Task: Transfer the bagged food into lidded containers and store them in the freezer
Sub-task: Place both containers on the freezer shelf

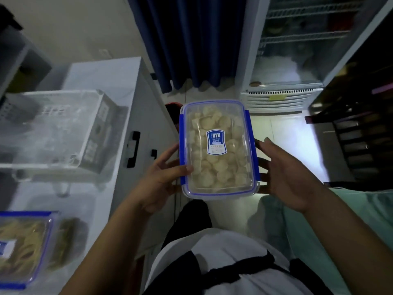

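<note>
1. Left hand (163, 175) grips the clear lidded container (218, 150) by its left long edge: I see the thumb lying over the lid near the lower left corner, while the fingers curl underneath, out of my sight.
2. Right hand (287, 175) is on the opposite side, palm turned toward the container's right wall, fingers fairly straight and spread. Its fingertips reach to the blue side clip; whether they press on it or sit just beside it I cannot tell.
3. So the container sits between my two hands, held level in the air in front of the body, above the floor, its lid on and the blue clips down along both long sides.
4. Through the lid I make out pale, rounded pieces of food (dumplings, by the look of them) filling the box, with a blue and white label (216, 142) stuck at the middle of the lid.
5. Ahead and to the right the freezer (282, 60) stands open, wire shelves showing inside and frost lower down; the container is well apart from it.
6. On the white counter (119, 81) to my left stands a clear plastic basket (53, 128), blurred.
7. At the lower left corner lies a second lidded container (23, 250) with blue trim, holding pale yellowish strips, and just beside it a dark bagged item (70, 241) too blurred to name.
8. A dark blue curtain (191, 39) hangs behind, between counter and freezer.
</note>
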The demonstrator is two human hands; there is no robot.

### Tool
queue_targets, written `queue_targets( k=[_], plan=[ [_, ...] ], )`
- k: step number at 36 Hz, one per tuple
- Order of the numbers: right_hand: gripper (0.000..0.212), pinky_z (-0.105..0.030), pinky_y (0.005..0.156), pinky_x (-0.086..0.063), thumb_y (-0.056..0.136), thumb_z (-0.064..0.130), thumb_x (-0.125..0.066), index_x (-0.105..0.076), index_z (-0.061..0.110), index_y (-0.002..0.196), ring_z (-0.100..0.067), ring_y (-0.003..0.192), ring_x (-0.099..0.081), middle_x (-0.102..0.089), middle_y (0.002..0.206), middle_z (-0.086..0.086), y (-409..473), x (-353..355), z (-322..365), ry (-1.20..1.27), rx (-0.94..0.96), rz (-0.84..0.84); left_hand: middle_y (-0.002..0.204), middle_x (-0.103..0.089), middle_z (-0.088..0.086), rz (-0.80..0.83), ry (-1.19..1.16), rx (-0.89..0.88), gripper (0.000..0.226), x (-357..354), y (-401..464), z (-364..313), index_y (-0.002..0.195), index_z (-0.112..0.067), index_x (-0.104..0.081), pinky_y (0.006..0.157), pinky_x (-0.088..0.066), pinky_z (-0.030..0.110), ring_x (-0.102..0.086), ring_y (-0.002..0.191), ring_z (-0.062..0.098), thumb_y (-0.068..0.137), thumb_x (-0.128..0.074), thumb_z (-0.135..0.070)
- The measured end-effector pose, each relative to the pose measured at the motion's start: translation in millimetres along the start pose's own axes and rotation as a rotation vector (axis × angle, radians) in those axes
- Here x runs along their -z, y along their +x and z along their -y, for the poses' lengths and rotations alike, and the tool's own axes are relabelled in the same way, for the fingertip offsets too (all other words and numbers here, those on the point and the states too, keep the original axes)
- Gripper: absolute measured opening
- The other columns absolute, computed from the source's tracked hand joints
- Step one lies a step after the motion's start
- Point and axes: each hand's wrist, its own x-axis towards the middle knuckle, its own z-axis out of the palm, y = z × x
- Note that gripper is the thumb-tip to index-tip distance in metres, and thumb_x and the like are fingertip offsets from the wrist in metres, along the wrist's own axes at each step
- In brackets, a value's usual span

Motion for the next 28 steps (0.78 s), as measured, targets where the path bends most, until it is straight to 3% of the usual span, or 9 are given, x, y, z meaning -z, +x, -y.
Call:
queue_targets(
  k=[4, 7, 13, 18, 21, 24, 28],
  plan=[
    [0.057, -0.041, 0.072, -0.057, 0.076, 0.056, -0.071, -0.062, 0.044, 0.131, -0.021, 0.089, -0.071, -0.072, 0.118, 0.003, 33.5, 17.3, 30.1, -0.022, 0.066, -0.072, 0.125, -0.071, 0.009, 0.116, 0.034, 0.028, 0.071, -5.8, 71.9, -31.4, 0.130, -0.041, -0.063, 0.069, -0.060, 0.038, -0.073, 0.103, 0.029, 0.068, -0.083, -0.015],
    [0.075, -0.038, 0.070, -0.058, 0.068, 0.034, -0.087, -0.057, 0.045, 0.135, -0.022, 0.093, -0.072, -0.074, 0.119, -0.001, 58.4, 26.6, 53.1, -0.064, 0.115, -0.169, 0.128, -0.069, 0.010, 0.197, 0.069, 0.053, 0.080, -11.6, 127.0, -55.7, 0.137, -0.037, -0.058, 0.081, -0.061, 0.047, -0.069, 0.112, 0.034, 0.065, -0.085, -0.021],
    [0.065, -0.033, 0.065, -0.057, 0.067, 0.029, -0.082, -0.062, 0.048, 0.125, -0.022, 0.095, -0.074, -0.075, 0.113, -0.005, 95.0, 44.7, 105.1, 0.000, 0.205, -0.379, 0.129, -0.069, 0.010, 0.372, 0.084, 0.140, 0.076, -36.5, 228.5, -111.8, 0.135, -0.039, -0.059, 0.077, -0.061, 0.041, -0.069, 0.112, 0.032, 0.069, -0.086, -0.012],
    [0.064, -0.034, 0.064, -0.057, 0.065, 0.029, -0.083, -0.064, 0.053, 0.121, -0.024, 0.095, -0.075, -0.076, 0.113, -0.004, 112.4, 71.4, 139.8, 0.101, 0.276, -0.565, 0.128, -0.069, 0.009, 0.546, 0.210, 0.189, 0.065, -74.9, 303.4, -161.3, 0.131, -0.045, -0.062, 0.079, -0.060, 0.040, -0.068, 0.115, 0.030, 0.074, -0.084, -0.023],
    [0.062, -0.032, 0.059, -0.056, 0.064, 0.028, -0.082, -0.067, 0.047, 0.121, -0.024, 0.088, -0.076, -0.076, 0.113, -0.002, 116.9, 90.6, 157.7, 0.152, 0.309, -0.621, 0.127, -0.070, 0.003, 0.610, 0.310, 0.214, 0.054, -104.9, 349.0, -186.8, 0.128, -0.050, -0.061, 0.078, -0.059, 0.037, -0.069, 0.114, 0.024, 0.079, -0.081, -0.036],
    [0.063, -0.035, 0.063, -0.056, 0.068, 0.023, -0.079, -0.065, 0.041, 0.127, -0.025, 0.088, -0.075, -0.075, 0.116, -0.003, 121.4, 114.1, 172.7, 0.205, 0.346, -0.663, 0.123, -0.071, -0.010, 0.526, 0.335, 0.157, 0.052, -137.0, 402.0, -214.5, 0.123, -0.053, -0.062, 0.084, -0.060, 0.043, -0.068, 0.115, 0.021, 0.076, -0.082, -0.043],
    [0.071, -0.037, 0.064, -0.057, 0.063, 0.017, -0.082, -0.065, 0.047, 0.124, -0.025, 0.087, -0.076, -0.075, 0.115, 0.001, 131.5, 151.4, 191.5, 0.258, 0.371, -0.718, 0.123, -0.066, -0.006, 0.257, 0.380, -0.019, 0.047, -179.1, 487.0, -257.0, 0.126, -0.043, -0.054, 0.081, -0.059, 0.041, -0.064, 0.115, 0.022, 0.087, -0.076, -0.031]
  ],
)
